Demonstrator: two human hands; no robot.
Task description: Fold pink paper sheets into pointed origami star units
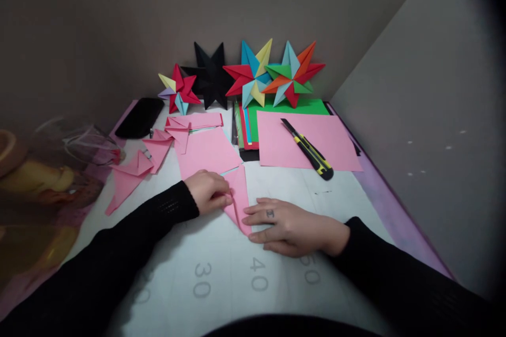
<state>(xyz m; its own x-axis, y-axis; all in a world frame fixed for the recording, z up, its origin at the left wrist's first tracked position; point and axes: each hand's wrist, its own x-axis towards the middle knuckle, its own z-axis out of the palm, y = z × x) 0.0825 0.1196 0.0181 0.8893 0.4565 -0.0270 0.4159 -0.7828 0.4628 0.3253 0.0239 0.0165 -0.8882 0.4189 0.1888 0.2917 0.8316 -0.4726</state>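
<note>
A pink folded paper piece (240, 195) lies on the white cutting mat (221, 274) in front of me. My left hand (208, 191) is curled, its fingertips pressing on the piece's left edge. My right hand (290, 226) lies flat with fingers stretched out, fingertips resting on the piece's lower point. A larger pink sheet (205, 151) sits just behind the folded piece.
Several folded pink units (158, 150) lie at the left. A pink sheet (276, 145) with a yellow-black utility knife (310, 151) on it is at the right, beside a stack of coloured paper (247, 126). Several paper stars (253, 73) lean on the back wall. A black case (139, 117) lies behind left.
</note>
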